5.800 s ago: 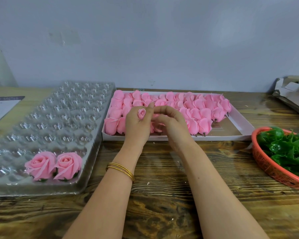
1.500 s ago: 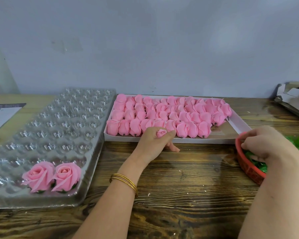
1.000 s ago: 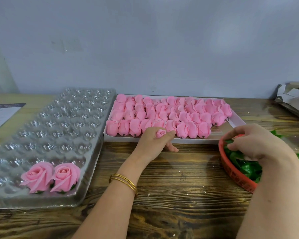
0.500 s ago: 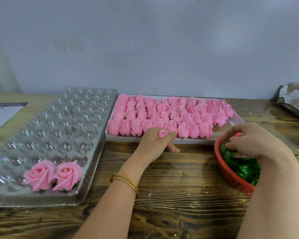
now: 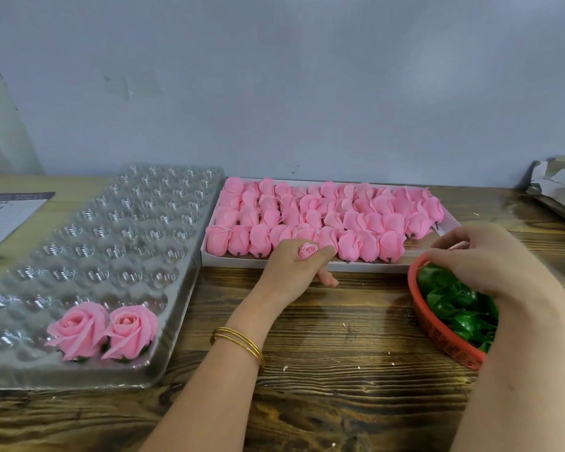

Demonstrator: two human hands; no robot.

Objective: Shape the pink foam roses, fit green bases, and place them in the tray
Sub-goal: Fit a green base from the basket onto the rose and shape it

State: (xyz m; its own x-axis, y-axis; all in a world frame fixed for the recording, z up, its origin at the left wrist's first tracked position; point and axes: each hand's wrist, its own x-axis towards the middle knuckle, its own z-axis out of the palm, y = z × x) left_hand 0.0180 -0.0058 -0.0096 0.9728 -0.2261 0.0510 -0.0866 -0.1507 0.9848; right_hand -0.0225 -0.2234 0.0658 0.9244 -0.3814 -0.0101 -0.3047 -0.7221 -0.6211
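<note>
Wooden table [image 5: 340, 324], tight pink rosebud [image 5: 307, 251]

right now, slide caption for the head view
Left hand holds a small pink foam rosebud while the right hand reaches into the red plastic basket of green bases.

Green bases [image 5: 454, 301] partly behind forearm [image 5: 529, 370]
</note>
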